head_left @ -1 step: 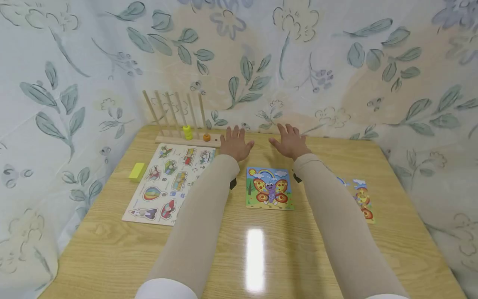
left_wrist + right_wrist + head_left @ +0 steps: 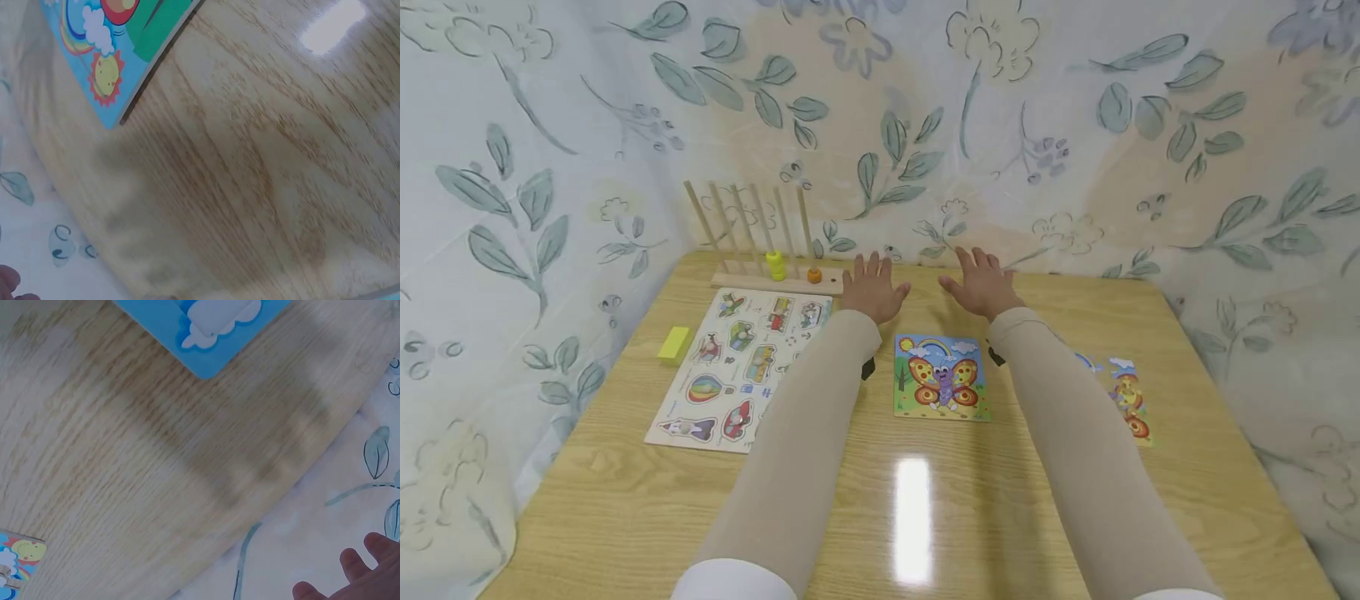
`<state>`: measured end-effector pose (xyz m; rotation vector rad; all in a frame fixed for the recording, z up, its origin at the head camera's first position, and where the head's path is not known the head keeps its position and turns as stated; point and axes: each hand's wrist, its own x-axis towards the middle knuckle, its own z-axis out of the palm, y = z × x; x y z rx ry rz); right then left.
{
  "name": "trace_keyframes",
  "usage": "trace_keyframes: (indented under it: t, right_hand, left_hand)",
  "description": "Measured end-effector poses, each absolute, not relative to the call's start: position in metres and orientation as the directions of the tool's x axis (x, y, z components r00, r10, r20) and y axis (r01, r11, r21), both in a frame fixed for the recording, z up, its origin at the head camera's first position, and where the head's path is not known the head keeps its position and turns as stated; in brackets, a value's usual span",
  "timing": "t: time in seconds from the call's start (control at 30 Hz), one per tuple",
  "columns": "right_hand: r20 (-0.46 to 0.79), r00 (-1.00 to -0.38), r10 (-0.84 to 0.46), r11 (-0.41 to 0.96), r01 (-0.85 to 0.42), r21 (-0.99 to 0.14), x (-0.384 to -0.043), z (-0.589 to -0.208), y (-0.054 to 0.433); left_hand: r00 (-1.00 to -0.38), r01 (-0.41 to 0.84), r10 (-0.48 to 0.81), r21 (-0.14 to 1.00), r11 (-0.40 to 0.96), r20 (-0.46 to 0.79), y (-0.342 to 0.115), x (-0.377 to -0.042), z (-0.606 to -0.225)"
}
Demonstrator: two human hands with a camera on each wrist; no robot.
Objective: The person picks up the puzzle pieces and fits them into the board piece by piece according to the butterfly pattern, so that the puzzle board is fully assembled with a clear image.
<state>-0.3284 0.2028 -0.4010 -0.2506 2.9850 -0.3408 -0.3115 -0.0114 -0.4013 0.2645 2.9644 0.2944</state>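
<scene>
My left hand (image 2: 874, 293) is held out with spread fingers near the table's back edge, just right of the peg stand's wooden base (image 2: 737, 273). To its right my right hand (image 2: 981, 287) reaches out the same way, fingers apart. Neither hand holds anything. Between the forearms, nearer me, lies a square butterfly puzzle (image 2: 942, 379); its sun corner shows in the left wrist view. Fingertips (image 2: 7, 278) edge into that view's lower left corner. In the right wrist view, fingers (image 2: 356, 565) appear at the lower right, over the patterned cloth.
A pale board with vehicle pieces (image 2: 707, 392) lies on the left, partly behind my left sleeve. Beside it is a yellow block (image 2: 675, 344). Yellow rings (image 2: 776, 267) and an orange ring (image 2: 814, 275) sit on the stand. A second butterfly picture (image 2: 1131, 404) is partly hidden by my right sleeve.
</scene>
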Motion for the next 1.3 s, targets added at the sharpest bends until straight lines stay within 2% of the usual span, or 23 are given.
trace_keyframes:
  t: [0.2, 0.3, 0.47, 0.57, 0.7, 0.83, 0.97, 1.1, 1.3]
  right_hand:
    - [-0.129, -0.976, -0.174, 0.963, -0.142, -0.229, -0.331, -0.406, 0.205]
    - [-0.14, -0.973, -0.186, 0.965, -0.154, -0.21, -0.333, -0.4, 0.212]
    - [-0.197, -0.94, -0.278, 0.948, -0.234, -0.216, -0.326, -0.382, 0.242]
    - [-0.252, -0.905, -0.343, 0.933, -0.298, -0.2, -0.312, -0.375, 0.271]
    - [-0.352, -0.856, -0.379, 0.925, -0.349, -0.147, -0.29, -0.38, 0.31]
    - [-0.396, -0.836, -0.381, 0.925, -0.345, -0.162, -0.271, -0.397, 0.336]
    - [-0.352, -0.848, -0.396, 0.917, -0.348, -0.194, -0.262, -0.416, 0.347]
    - [-0.287, -0.873, -0.395, 0.913, -0.338, -0.228, -0.263, -0.43, 0.35]
    - [-0.258, -0.899, -0.353, 0.92, -0.284, -0.27, -0.272, -0.435, 0.346]
  left_hand:
    - [-0.958, 0.215, 0.251, 0.235, 0.948, -0.139, -0.009, -0.317, -0.413]
    - [-0.934, 0.27, 0.318, 0.259, 0.927, -0.162, -0.008, -0.316, -0.407]
    - [-0.833, 0.417, 0.469, 0.223, 0.881, -0.294, -0.017, -0.297, -0.395]
    - [-0.769, 0.489, 0.545, 0.239, 0.839, -0.335, -0.026, -0.277, -0.408]
    - [-0.728, 0.513, 0.59, 0.292, 0.807, -0.349, -0.038, -0.252, -0.433]
    - [-0.744, 0.494, 0.586, 0.326, 0.806, -0.322, -0.041, -0.238, -0.448]
    - [-0.773, 0.477, 0.575, 0.352, 0.805, -0.269, -0.041, -0.234, -0.454]
    - [-0.784, 0.469, 0.566, 0.356, 0.808, -0.254, -0.041, -0.235, -0.456]
    - [-0.781, 0.479, 0.571, 0.346, 0.807, -0.252, -0.042, -0.235, -0.46]
